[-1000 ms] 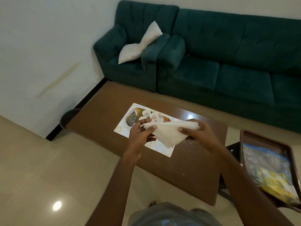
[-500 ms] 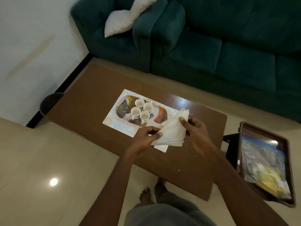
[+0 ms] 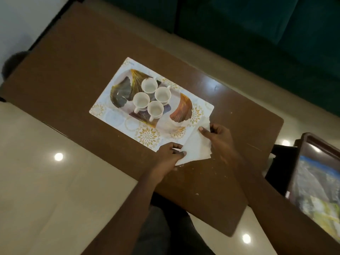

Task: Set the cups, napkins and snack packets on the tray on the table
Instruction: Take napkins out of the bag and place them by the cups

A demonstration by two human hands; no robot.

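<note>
A white patterned tray (image 3: 117, 107) lies on the brown table (image 3: 73, 57). Several white cups (image 3: 149, 86) stand grouped at the tray's middle. A stack of white napkins (image 3: 197, 147) sits at the tray's near right corner, partly over the table. My left hand (image 3: 168, 156) pinches the stack's near corner. My right hand (image 3: 219, 138) pinches its far edge with thumb and fingers. Snack packets (image 3: 320, 196) in clear plastic lie in a dark tray at the right edge.
A green sofa (image 3: 257, 24) runs along the far side of the table. The dark brown tray (image 3: 309, 142) with the packets sits on a dark stand right of the table. Glossy beige floor lies to the left and near side.
The view has tipped down and closer to the table. Both hands have lowered the napkin stack toward the tray's near right corner.
</note>
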